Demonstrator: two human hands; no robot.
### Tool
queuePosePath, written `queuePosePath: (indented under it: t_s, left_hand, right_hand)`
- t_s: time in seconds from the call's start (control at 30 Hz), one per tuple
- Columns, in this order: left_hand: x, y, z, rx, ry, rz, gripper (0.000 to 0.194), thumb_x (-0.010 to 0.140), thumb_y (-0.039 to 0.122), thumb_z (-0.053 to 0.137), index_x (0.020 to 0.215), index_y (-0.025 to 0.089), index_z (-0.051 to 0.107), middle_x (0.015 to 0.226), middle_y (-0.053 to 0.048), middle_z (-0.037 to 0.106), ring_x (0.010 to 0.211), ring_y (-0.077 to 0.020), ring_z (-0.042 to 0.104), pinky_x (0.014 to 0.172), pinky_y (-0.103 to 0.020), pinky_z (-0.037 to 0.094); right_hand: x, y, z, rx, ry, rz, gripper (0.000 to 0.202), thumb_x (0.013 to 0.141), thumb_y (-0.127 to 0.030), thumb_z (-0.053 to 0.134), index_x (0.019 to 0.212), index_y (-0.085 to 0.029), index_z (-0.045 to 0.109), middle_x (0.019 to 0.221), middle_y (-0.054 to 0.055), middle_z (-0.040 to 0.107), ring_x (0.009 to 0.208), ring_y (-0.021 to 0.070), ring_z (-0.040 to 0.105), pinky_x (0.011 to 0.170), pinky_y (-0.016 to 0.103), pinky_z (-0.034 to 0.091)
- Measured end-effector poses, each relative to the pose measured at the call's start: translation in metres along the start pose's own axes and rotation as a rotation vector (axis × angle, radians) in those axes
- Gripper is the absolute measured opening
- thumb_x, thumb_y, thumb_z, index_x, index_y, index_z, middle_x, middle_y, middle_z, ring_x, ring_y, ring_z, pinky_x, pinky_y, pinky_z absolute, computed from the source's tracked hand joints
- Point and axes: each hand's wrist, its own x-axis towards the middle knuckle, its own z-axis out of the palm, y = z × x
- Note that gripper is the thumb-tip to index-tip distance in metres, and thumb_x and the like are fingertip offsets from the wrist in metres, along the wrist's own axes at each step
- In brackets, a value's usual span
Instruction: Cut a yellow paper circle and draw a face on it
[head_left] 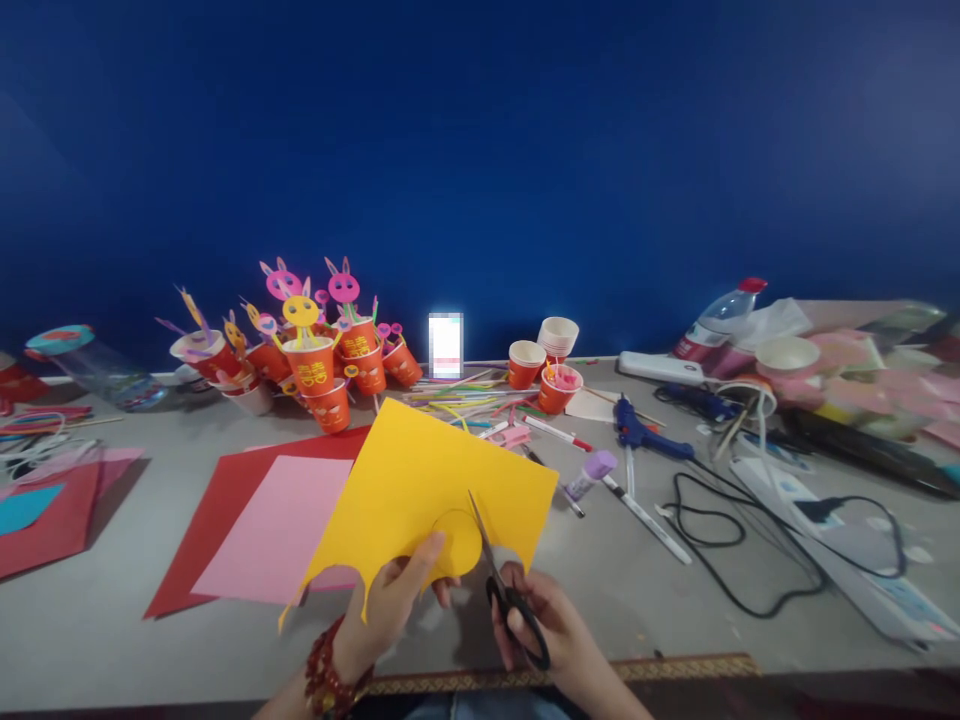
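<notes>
A yellow paper sheet (442,450) with scalloped cut-outs along its lower edge is pinched in my left hand (401,600), the thumb on top near a drawn circle (459,545). A red beaded bracelet is on that wrist. Black-handled scissors (517,615) are in my right hand (547,620), fingers through the loops. Their blades lie at the right side of the circle, pointing up and away, with the tip over the yellow sheet. Pink paper (270,530) and red paper (202,530) lie on the table left of the yellow sheet.
Red cups (311,370) with rabbit figures stand at the back left. More cups (527,363) are at the back centre. A purple glue stick (590,475), markers, a blue glue gun (649,435), a black cable and a power strip (847,560) lie right. A bottle (720,320) stands back right.
</notes>
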Motion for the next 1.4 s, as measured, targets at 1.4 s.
queuePosePath:
  t_s: [1.4]
  left_hand:
    - [0.000,0.009,-0.008,0.083,0.011,0.087,0.052,0.085,0.063,0.057,0.064,0.017,0.067,0.059,-0.004,0.069,0.050,-0.0148,0.061,0.058,-0.026,0.052]
  right_hand:
    - [-0.006,-0.006,-0.004,-0.070,0.058,0.105,0.064,0.067,-0.082,0.064,0.064,-0.021,0.046,0.049,-0.006,0.048,0.041,0.0081,0.042,0.044,0.022,0.030]
